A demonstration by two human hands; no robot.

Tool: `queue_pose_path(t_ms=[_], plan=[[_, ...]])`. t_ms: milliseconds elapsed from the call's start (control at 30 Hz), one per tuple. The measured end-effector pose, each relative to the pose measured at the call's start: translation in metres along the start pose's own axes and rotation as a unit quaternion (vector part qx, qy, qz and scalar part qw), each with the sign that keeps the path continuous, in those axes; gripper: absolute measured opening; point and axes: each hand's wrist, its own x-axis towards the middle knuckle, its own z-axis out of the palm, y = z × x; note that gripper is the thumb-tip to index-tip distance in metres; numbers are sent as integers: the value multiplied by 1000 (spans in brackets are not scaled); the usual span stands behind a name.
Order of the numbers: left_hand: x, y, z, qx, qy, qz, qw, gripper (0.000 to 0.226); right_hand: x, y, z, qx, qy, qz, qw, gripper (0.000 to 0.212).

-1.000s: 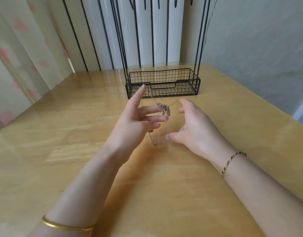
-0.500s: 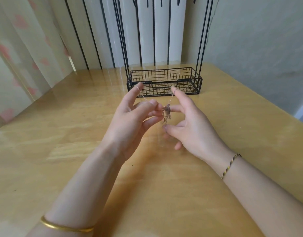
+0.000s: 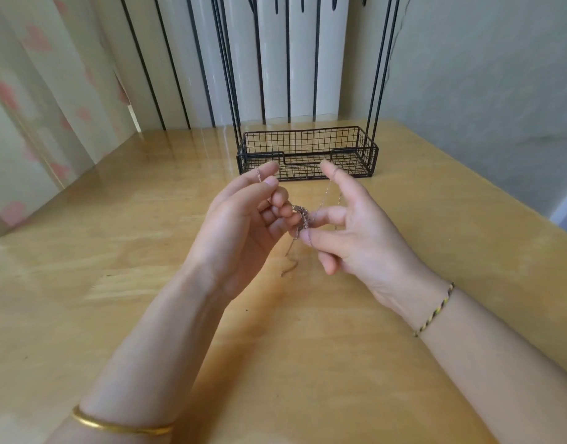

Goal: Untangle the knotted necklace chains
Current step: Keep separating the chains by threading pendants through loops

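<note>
A thin pinkish necklace chain is bunched into a small knot (image 3: 302,216) held in the air between both hands above the wooden table (image 3: 115,257). My left hand (image 3: 240,225) has a loop of chain over its raised forefinger, and its curled fingers pinch the knot from the left. My right hand (image 3: 349,232) also has a loop over its raised forefinger, while its other fingertips pinch the knot from the right. A loose chain end (image 3: 290,261) hangs down from the knot to the tabletop.
A black wire basket (image 3: 307,153) on a tall black wire stand sits at the table's far edge, just beyond the hands. Curtains hang at the left and a wall runs along the right side of the table.
Both hands have come together from apart. The chain, stretched between spread forefingers a second ago, now sags, and both hands' fingers close on the knot.
</note>
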Motion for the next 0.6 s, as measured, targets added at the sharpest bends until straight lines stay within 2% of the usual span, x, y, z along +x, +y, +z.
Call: queue_pose_path(t_ms=[100,200,367,467,533,567,600], plan=[[1,1,-2,3,20,5,1000,26,1,0,-3,-25,34,-15,999,73],[2,1,-5,61,69,1,996,23,3,-1,-5,-68,72,-37,994,59],[3,-3,-12,156,123,-86,976,12,3,-1,-5,-107,100,-82,986,60],[1,-6,-10,306,141,-107,935,15,3,-1,-5,-128,98,-100,982,61],[0,-8,-8,459,163,-47,872,17,3,-2,-5,-138,93,-106,980,61],[0,-8,-8,496,169,-11,852,18,3,-2,-5,-140,89,-109,980,61],[-1,-7,-8,494,154,10,856,12,3,-2,-5,-143,84,-113,980,62]])
